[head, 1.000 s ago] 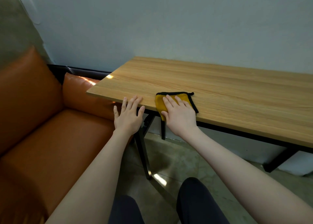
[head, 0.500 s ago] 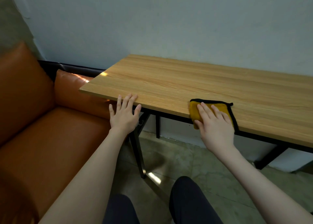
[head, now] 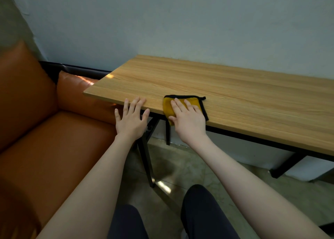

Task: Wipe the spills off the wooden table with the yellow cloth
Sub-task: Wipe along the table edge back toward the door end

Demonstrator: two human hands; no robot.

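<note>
A yellow cloth (head: 168, 106) with a black border lies at the near edge of the wooden table (head: 226, 92), one corner hanging over the edge. My right hand (head: 188, 120) presses flat on it with straight fingers and covers most of it. To its left, my left hand (head: 132, 120) rests with straight fingertips on the table's near edge, close to the left corner. No spill shows on the wood from here.
An orange leather sofa (head: 36, 130) stands at the left, its arm close under the table's left end. A pale wall runs behind the table. Black metal table legs (head: 146, 159) and my dark-trousered knees are below, over a tiled floor.
My right hand has slid the cloth back to the left along the near edge, after sweeping right half a second ago. The left hand has stayed on the edge.
</note>
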